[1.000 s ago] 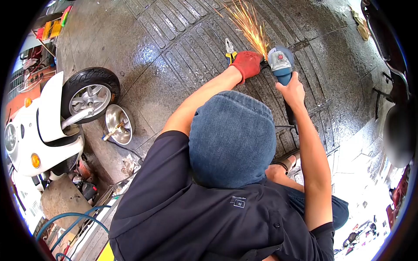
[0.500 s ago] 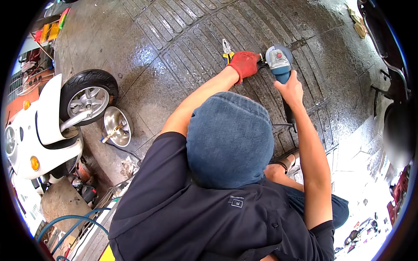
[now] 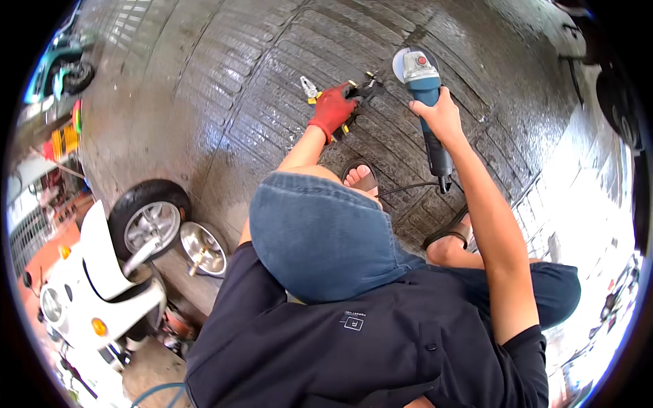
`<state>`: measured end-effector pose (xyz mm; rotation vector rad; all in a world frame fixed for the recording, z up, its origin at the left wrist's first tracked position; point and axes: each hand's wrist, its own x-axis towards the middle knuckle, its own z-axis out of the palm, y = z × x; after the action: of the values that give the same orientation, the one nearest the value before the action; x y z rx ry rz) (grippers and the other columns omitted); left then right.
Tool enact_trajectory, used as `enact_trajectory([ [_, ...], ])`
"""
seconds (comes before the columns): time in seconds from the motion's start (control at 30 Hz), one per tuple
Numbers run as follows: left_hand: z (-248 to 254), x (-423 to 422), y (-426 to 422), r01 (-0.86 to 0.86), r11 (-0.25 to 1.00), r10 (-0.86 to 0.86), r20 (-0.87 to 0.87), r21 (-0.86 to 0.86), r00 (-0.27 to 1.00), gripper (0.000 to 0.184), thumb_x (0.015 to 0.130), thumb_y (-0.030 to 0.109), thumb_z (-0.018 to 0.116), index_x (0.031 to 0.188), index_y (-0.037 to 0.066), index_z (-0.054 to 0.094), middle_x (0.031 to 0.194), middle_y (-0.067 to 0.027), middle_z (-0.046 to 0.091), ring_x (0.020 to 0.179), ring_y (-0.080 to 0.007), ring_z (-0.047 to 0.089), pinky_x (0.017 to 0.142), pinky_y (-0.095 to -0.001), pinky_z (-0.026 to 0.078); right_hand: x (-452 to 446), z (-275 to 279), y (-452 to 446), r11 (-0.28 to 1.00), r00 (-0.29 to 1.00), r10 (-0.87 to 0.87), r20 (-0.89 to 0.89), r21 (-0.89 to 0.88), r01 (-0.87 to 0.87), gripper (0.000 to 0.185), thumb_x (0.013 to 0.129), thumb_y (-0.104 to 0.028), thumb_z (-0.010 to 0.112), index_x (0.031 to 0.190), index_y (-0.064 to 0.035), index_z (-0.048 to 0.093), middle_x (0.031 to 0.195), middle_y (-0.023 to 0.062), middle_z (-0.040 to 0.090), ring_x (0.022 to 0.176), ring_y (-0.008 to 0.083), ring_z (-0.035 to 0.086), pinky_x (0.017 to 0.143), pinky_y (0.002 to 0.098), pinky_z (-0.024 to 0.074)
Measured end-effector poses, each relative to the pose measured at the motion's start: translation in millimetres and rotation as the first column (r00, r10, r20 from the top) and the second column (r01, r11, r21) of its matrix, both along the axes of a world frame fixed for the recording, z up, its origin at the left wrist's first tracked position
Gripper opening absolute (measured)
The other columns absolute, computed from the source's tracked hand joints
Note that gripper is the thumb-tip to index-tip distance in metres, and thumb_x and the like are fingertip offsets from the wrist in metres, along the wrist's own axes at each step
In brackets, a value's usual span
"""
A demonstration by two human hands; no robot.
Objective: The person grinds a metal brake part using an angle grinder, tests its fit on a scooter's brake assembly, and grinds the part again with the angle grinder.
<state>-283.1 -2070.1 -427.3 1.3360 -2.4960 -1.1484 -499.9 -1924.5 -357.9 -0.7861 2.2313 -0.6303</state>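
My left hand [image 3: 333, 111], in a red glove, is closed near the floor at the upper middle. From it stick out the jaws of pliers [image 3: 308, 87] with yellow and black handles, which the glove partly hides. Just right of the glove is a small dark piece [image 3: 371, 83] with a yellowish tip; I cannot tell whether the hand touches it. My right hand [image 3: 442, 121], bare, grips a blue and black angle grinder [image 3: 425, 87] by its body. The grinder's disc points up and away, apart from the left hand.
A white scooter [image 3: 102, 279] with its front wheel [image 3: 151, 219] stands at left, beside a round metal lamp bowl [image 3: 203, 249]. The grinder's cord [image 3: 411, 188] runs past my sandalled foot [image 3: 360, 178]. The grooved floor [image 3: 252, 88] is wet. A teal motorbike [image 3: 64, 68] stands far left.
The view has shifted and my knee has come into sight. My gloved hand and the pliers have drawn left, away from the grinder, and the gap between disc and glove is wider.
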Motion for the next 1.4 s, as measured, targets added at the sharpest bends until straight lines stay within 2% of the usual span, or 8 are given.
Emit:
enact_trajectory([
  [0.3, -13, 3, -4, 0.016, 0.978, -0.007, -0.042, 0.206, 0.999, 0.047, 0.078, 0.030, 0.070, 0.115, 0.003, 0.063, 0.103, -0.0231, 0.066, 0.099, -0.0360, 0.063, 0.087, -0.0405, 0.049, -6, 0, 24, 0.999, 0.997, -0.031, 0.078, 0.014, 0.030, 0.086, 0.064, -0.051, 0.075, 0.120, 0.0055, 0.043, 0.102, 0.0294, 0.063, 0.099, 0.0407, 0.063, 0.086, 0.0442, 0.0486],
  [0.4, -31, 0, 18, 0.092, 0.970, -0.080, 0.063, -0.226, 0.995, 0.048, 0.075, 0.027, 0.072, 0.116, 0.004, 0.062, 0.098, -0.0227, 0.067, 0.095, -0.0358, 0.064, 0.083, -0.0412, 0.050, -1, -1, 22, 1.000, 0.997, 0.019, 0.079, -0.010, -0.018, 0.086, 0.063, -0.055, 0.076, 0.117, 0.0044, 0.045, 0.101, 0.0288, 0.063, 0.097, 0.0411, 0.063, 0.084, 0.0445, 0.0492],
  [0.53, -1, -11, 32, 0.039, 0.987, -0.021, 0.115, -0.157, 0.993, 0.055, 0.075, 0.031, 0.072, 0.121, 0.005, 0.059, 0.100, -0.0225, 0.066, 0.097, -0.0361, 0.063, 0.086, -0.0426, 0.049, 6, -5, 25, 0.995, 0.995, 0.095, 0.042, -0.034, -0.094, 0.078, 0.064, -0.050, 0.076, 0.113, 0.0029, 0.046, 0.096, 0.0277, 0.064, 0.092, 0.0409, 0.064, 0.081, 0.0444, 0.0492],
  [0.9, 8, -16, 42, 0.093, 0.957, -0.065, 0.107, -0.275, 0.992, 0.055, 0.075, 0.032, 0.071, 0.120, 0.002, 0.059, 0.105, -0.0194, 0.065, 0.097, -0.0355, 0.062, 0.085, -0.0418, 0.049, 31, -21, 14, 0.994, 0.990, 0.102, -0.098, -0.027, -0.105, 0.062, 0.062, -0.033, 0.072, 0.107, -0.0003, 0.046, 0.088, 0.0238, 0.065, 0.085, 0.0405, 0.065, 0.074, 0.0470, 0.0512],
  [1.1, -2, 3, 14, 0.033, 0.997, -0.037, 0.071, 0.066, 0.997, 0.050, 0.077, 0.032, 0.069, 0.121, 0.008, 0.060, 0.101, -0.0238, 0.065, 0.099, -0.0378, 0.061, 0.087, -0.0438, 0.048, 31, -19, 18, 0.994, 0.992, 0.103, -0.075, -0.014, -0.105, 0.065, 0.064, -0.039, 0.075, 0.109, -0.0009, 0.046, 0.088, 0.0249, 0.065, 0.085, 0.0414, 0.065, 0.074, 0.0478, 0.0508],
  [1.13, -3, 5, 18, 0.043, 0.998, -0.040, 0.070, -0.045, 0.997, 0.049, 0.077, 0.030, 0.071, 0.119, 0.006, 0.061, 0.100, -0.0237, 0.066, 0.097, -0.0393, 0.062, 0.085, -0.0423, 0.050, 30, -18, 19, 0.995, 0.994, 0.093, -0.065, -0.022, -0.095, 0.067, 0.065, -0.040, 0.075, 0.110, -0.0012, 0.045, 0.089, 0.0261, 0.065, 0.086, 0.0425, 0.064, 0.074, 0.0482, 0.0504],
  [1.27, 5, -4, 24, 0.117, 0.993, -0.117, 0.095, -0.003, 0.989, 0.051, 0.077, 0.031, 0.070, 0.119, 0.003, 0.060, 0.103, -0.0240, 0.065, 0.100, -0.0385, 0.061, 0.087, -0.0424, 0.049, 29, -13, 19, 0.995, 0.992, 0.099, -0.073, -0.020, -0.101, 0.066, 0.065, -0.040, 0.074, 0.110, 0.0004, 0.048, 0.088, 0.0233, 0.066, 0.085, 0.0396, 0.065, 0.075, 0.0471, 0.0514],
  [1.4, 8, -7, 35, 0.128, 0.982, -0.101, 0.192, -0.138, 0.976, 0.053, 0.078, 0.032, 0.069, 0.121, 0.003, 0.059, 0.103, -0.0234, 0.065, 0.100, -0.0376, 0.061, 0.087, -0.0429, 0.049, 31, -11, 19, 0.993, 0.990, 0.114, -0.077, 0.039, -0.111, 0.065, 0.064, -0.038, 0.073, 0.109, 0.0010, 0.048, 0.088, 0.0233, 0.067, 0.086, 0.0386, 0.066, 0.075, 0.0462, 0.0520],
])
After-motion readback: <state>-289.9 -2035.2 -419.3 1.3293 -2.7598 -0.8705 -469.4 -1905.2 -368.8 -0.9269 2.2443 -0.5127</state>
